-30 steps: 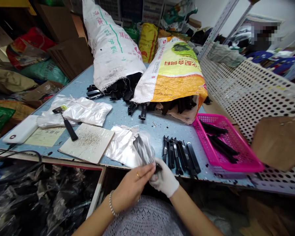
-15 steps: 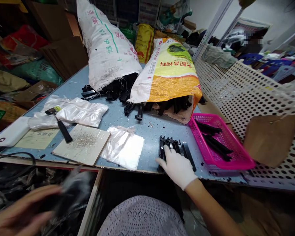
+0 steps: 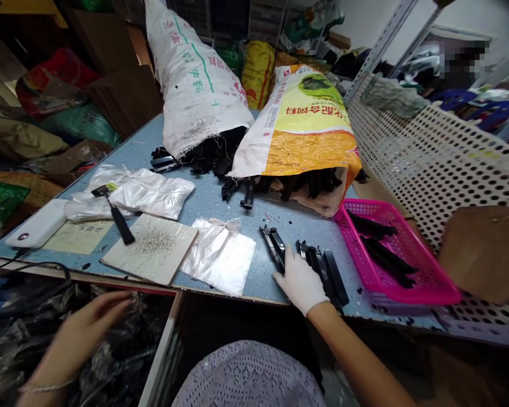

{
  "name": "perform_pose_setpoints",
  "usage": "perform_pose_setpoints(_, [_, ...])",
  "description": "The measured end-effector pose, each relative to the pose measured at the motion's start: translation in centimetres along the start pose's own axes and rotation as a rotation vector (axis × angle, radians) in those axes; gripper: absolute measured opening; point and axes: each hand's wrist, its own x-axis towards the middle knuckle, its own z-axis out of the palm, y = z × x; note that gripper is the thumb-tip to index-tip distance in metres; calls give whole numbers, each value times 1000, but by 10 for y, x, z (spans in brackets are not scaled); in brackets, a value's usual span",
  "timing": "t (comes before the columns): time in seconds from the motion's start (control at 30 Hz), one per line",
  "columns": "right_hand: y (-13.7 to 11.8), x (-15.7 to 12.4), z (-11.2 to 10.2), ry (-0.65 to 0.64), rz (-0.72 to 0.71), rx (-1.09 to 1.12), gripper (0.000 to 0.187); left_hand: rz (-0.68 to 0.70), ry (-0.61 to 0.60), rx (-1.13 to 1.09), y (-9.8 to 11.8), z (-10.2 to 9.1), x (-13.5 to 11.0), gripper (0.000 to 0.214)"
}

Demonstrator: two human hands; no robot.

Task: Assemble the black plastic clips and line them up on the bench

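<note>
My left hand (image 3: 89,328), bare with a bracelet at the wrist, is over a drawer or bin (image 3: 169,322) full of black pieces in clear plastic. Its fingers are stretched out, slightly blurred, and nothing shows in them. My right hand (image 3: 302,282), in a white glove, grips long black plastic parts (image 3: 273,244) at their near end, angled on the blue table. More black parts (image 3: 331,277) lie side by side just right of the glove. Left of it are flat clear plastic bags (image 3: 229,257).
A pink basket (image 3: 432,294) with black parts stands at right by a perforated white panel (image 3: 411,152). Two woven sacks (image 3: 203,102) (image 3: 309,124) spill black parts at the back. A hammer (image 3: 121,223) lies by a board (image 3: 152,249) and a white device (image 3: 38,223).
My left hand has let go of the plastic-wrapped black piece over the bin. My right hand has slid some black parts leftward, apart from the row. The view has shifted slightly.
</note>
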Motion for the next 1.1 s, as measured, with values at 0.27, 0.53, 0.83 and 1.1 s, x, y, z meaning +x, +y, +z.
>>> perform_pose_setpoints(0.27, [15,-2,-11,-60,-51,561,39,343,-82,137,130,188,58,15])
perform_pose_setpoints(0.53, [5,-51,-3,-624,99,1785,36,396,-125,16,103,171,81,18])
perform_pose_setpoints(0.83, [-3,-58,26,-891,346,2059,39,624,-11,-7,96,166,74,38])
perform_pose_setpoints(1.1, [-7,-53,32,-1054,284,2052,42,707,-25,0,104,157,66,48])
